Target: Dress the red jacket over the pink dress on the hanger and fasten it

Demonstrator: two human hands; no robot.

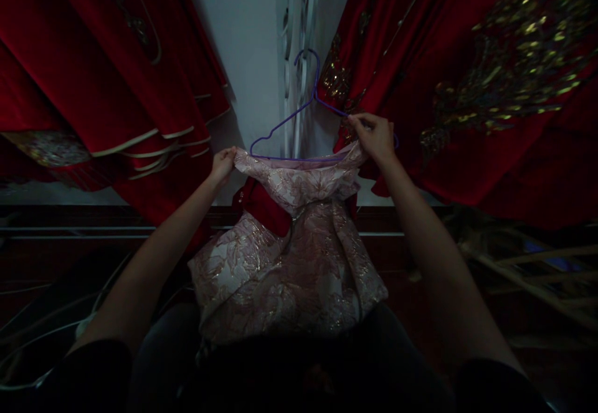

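A pink brocade dress point(308, 270) with shiny floral patterning hangs in front of me, its lower part close to my lap. My left hand point(223, 165) pinches the left end of its neckline. At the other end, my right hand point(375, 136) is closed on the dress's edge together with the arm of a purple clothes hanger point(284, 120). The hanger's lower bar lies along the dress's top opening, and its hook points up, apart from any rail. A dark red piece of cloth point(268, 207) shows at the dress's left side.
Red garments with pale trim point(154, 139) hang on the left. More red clothing with gold sequins point(504, 76) hangs on the right. Behind stands a pale wall or door panel point(238, 39). Wooden slats point(527, 263) sit low right; thin cables point(42, 351) lie low left.
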